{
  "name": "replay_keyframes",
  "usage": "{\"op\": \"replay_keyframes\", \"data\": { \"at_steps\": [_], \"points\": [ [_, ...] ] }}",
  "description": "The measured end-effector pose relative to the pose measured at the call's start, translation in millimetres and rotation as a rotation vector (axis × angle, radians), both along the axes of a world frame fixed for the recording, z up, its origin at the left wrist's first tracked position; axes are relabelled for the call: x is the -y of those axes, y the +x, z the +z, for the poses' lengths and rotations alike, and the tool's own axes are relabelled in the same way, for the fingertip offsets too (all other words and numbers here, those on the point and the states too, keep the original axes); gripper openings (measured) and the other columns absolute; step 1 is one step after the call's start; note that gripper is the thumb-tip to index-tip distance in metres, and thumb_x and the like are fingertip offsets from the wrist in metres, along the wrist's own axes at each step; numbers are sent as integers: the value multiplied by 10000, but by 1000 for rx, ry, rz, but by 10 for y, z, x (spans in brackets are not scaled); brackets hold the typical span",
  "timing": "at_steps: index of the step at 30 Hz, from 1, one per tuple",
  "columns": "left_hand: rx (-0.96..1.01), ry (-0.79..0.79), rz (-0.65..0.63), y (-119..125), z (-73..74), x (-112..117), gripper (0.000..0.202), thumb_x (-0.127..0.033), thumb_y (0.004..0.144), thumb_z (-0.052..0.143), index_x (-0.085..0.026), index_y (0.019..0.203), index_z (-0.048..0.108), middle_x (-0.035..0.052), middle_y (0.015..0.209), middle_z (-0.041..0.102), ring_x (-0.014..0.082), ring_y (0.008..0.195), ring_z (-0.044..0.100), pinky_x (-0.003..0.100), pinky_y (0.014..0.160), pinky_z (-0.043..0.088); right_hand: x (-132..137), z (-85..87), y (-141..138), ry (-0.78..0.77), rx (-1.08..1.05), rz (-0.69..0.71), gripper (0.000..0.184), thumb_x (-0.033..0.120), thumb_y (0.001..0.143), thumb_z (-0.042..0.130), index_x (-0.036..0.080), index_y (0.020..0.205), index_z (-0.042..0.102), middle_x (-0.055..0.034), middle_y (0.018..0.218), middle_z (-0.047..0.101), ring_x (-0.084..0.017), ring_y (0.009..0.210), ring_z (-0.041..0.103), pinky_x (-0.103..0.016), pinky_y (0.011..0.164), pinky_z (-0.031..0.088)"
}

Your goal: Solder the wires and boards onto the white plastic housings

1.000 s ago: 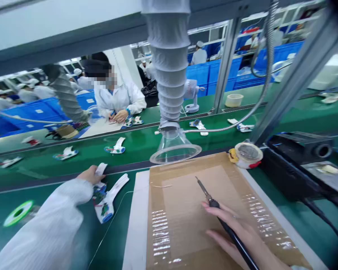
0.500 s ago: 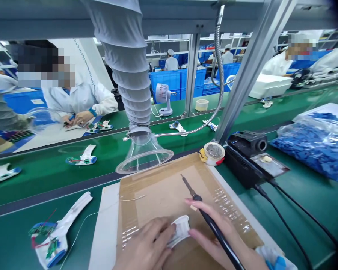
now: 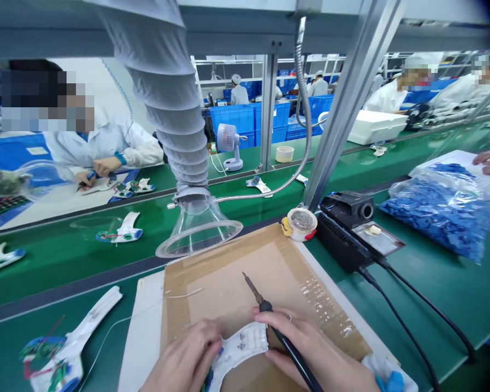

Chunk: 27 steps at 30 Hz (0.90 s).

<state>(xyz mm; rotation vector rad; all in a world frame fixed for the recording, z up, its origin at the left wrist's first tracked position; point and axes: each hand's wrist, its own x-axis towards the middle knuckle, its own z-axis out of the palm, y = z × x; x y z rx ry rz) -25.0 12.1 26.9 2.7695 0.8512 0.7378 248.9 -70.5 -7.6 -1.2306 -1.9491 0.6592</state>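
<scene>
A curved white plastic housing (image 3: 249, 343) lies over the taped cardboard sheet (image 3: 224, 277), its ribbed inner side facing up. My left hand (image 3: 183, 354) is closed with fingertips pinching the housing's left part; a bit of blue shows beneath them. In my right hand (image 3: 310, 340) is a soldering iron (image 3: 288, 348), its bare metal tip pointing up and away, above the board. The right thumb and fingers also come up against the housing's right end. A thin solder wire (image 3: 183, 294) rests on the cardboard to the left.
Left of the board lies another white housing (image 3: 79, 340) with green circuit boards and red wires. A clear fume hood (image 3: 200, 228) hangs behind the board. To the right stand a solder station (image 3: 343, 234), a tip-cleaner cup (image 3: 302, 223) and a bag of blue parts (image 3: 441, 212). A co-worker (image 3: 102, 141) sits across.
My left hand has drawn back to the left, uncovering more of the housing. The soldering iron has shifted left with my right hand. A person's hands now show at the far right.
</scene>
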Motion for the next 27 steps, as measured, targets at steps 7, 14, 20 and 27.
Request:
{"op": "replay_keyframes", "data": {
  "at_steps": [7, 14, 20, 27],
  "points": [
    [-28, -313, 257, 124, -63, -345, 356, -348, 1104, 378, -227, 870, 616, -22, 697, 680, 154, 621, 677, 246, 605, 552, -127, -37, 74, -82, -17, 86, 643, 99, 999, 583, 353, 1569, 428, -50, 1314, 750, -203, 1120, 777, -336, 990, 647],
    [-73, -224, 446, -154, -194, -696, 226, -291, 1042, 520, -200, 951, 705, 120, 1042, 745, 304, 1054, 678, 423, 905, 554, -245, -103, 220, -16, 87, 35, 574, 222, 1026, 671, 366, 1550, 484, -60, 1507, 669, -254, 1335, 698, -389, 1054, 645],
    [-76, 77, 344, -336, -219, -512, 220, -340, 1064, 584, -208, 1067, 760, 90, 1052, 784, 281, 1037, 683, 413, 886, 544, -280, -95, 174, 33, 62, -76, 579, 271, 969, 795, 310, 1489, 543, -67, 1463, 706, -248, 1341, 696, -418, 1136, 594],
    [110, -20, 278, -311, -198, -349, 214, -230, 1074, 567, -168, 1035, 768, 81, 1009, 779, 209, 942, 723, 336, 831, 585, -164, -12, 169, 168, -56, -317, 293, 319, 1049, 662, 271, 1333, 719, -55, 1082, 828, -208, 827, 808, -373, 834, 668]
  ]
}}
